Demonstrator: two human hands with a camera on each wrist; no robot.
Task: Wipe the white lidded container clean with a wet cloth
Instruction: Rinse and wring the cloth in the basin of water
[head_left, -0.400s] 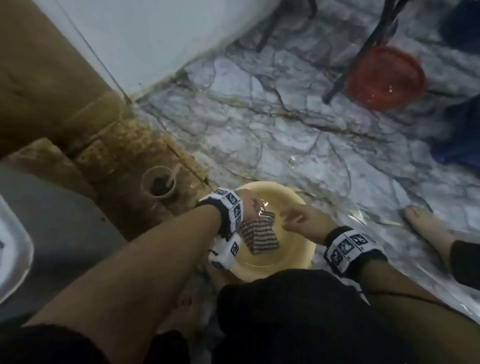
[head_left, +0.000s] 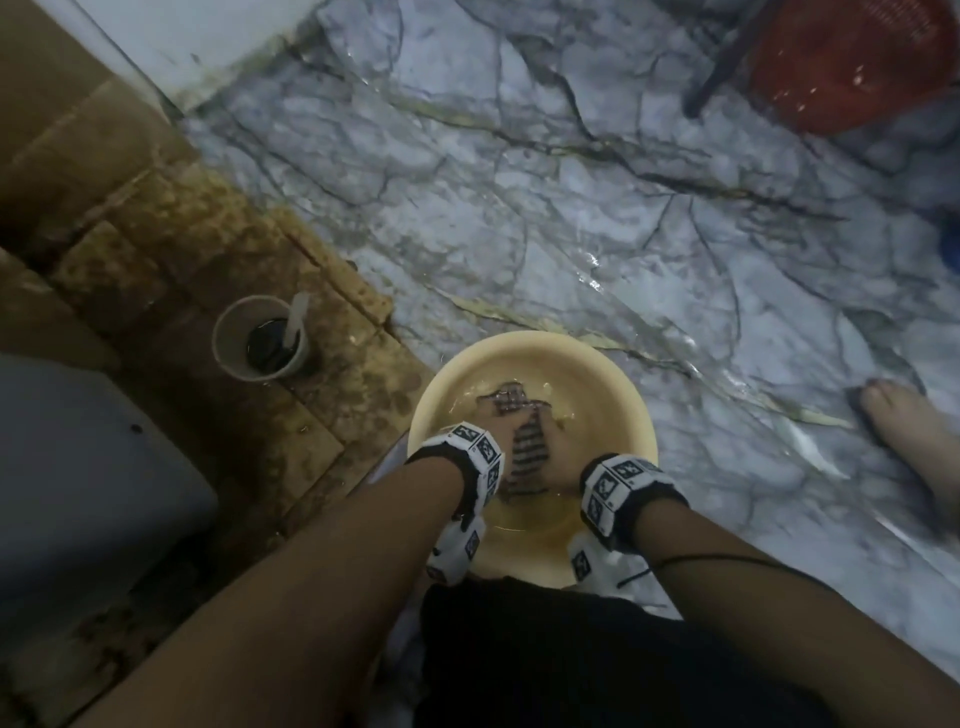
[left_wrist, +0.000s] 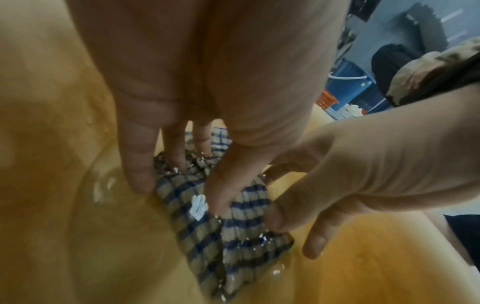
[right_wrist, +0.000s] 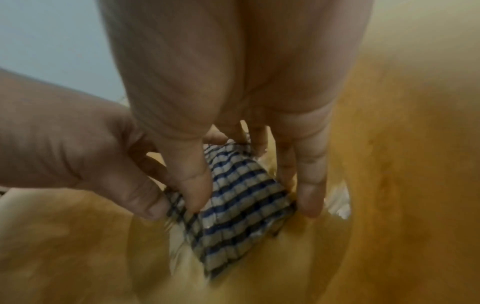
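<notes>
A blue-and-beige checked cloth (head_left: 530, 452) lies wet in a yellow basin (head_left: 639, 415) of water on the floor in front of me. My left hand (left_wrist: 179, 191) pinches the cloth (left_wrist: 233, 236) between thumb and fingers, down in the water. My right hand (right_wrist: 253, 199) grips the same cloth (right_wrist: 241, 222) from the other side, thumb on top and fingers along its edge. In the head view the left hand (head_left: 501, 421) and right hand (head_left: 556, 467) sit close together inside the basin. A pale grey boxy thing (head_left: 93, 467) at the left edge may be the container; I cannot tell.
A paper cup (head_left: 260, 338) with dark liquid and a stick stands on stained brown tiles (head_left: 182, 249) to the left. A red basket (head_left: 857, 62) and a dark chair leg (head_left: 727, 57) are far right. A bare foot (head_left: 904, 431) rests on the wet marble floor.
The left hand held the cloth over the basin with the right hand open beside it. Now both hands hold the cloth, lowered into the water. My view has tilted down.
</notes>
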